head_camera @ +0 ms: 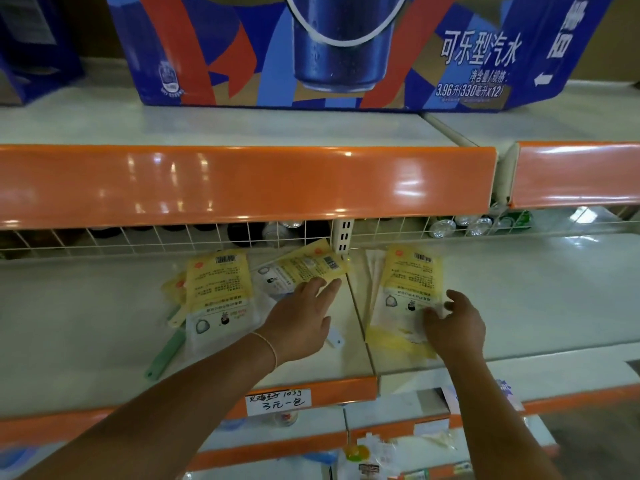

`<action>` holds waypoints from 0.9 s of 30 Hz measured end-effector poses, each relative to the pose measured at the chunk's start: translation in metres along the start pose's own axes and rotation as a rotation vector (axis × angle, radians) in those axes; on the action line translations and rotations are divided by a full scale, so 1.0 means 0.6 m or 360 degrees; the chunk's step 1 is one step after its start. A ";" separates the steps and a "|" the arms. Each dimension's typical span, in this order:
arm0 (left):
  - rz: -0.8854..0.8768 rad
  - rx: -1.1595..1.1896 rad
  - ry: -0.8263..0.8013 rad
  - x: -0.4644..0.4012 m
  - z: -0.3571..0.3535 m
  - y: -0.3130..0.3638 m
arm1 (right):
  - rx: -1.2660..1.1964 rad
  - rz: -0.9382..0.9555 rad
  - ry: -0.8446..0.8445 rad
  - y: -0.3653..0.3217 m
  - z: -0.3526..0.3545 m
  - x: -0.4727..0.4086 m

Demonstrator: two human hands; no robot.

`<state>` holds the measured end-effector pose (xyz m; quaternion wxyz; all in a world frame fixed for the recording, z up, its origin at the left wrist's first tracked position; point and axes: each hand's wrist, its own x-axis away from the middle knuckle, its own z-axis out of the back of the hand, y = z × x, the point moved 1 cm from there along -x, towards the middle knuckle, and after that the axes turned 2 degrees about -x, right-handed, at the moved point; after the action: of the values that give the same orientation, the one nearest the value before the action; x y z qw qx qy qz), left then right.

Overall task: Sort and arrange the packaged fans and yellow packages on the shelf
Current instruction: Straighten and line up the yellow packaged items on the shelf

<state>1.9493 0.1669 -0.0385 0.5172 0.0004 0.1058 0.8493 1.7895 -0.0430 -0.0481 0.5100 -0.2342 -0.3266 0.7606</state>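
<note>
**shelfwatcher:** ok starting at the front edge of the shelf [104,358], there's a handwritten price tag [278,400] on the orange lip. Just past it the left hand [300,323] has its fingers out flat, fingertips on a tilted yellow package [304,268] near the seam between the two panels. No real grip there, just touching.

**aisle9:** and the right one?

**shelfwatcher:** right hand [453,325] has loosely curled fingers on the lower corner of the right pile of packages [405,299], pressing rather than pinching. A left pile [216,292] sits mid-shelf with a green fan handle [166,355] poking toward the front edge. Lots of bare shelf at both ends. At the back edge, a wire fence [138,237] with cans [481,225] behind.
</note>
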 end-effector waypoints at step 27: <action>0.0650 -0.0135 0.0127 0.151 0.035 -0.150 | 0.0631 0.0610 -0.0762 -0.174 -0.194 0.131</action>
<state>1.9886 0.2899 -0.0440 0.3294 -0.0336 0.0881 0.9395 1.9058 0.0880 -0.0520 0.3027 -0.0031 -0.2331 0.9241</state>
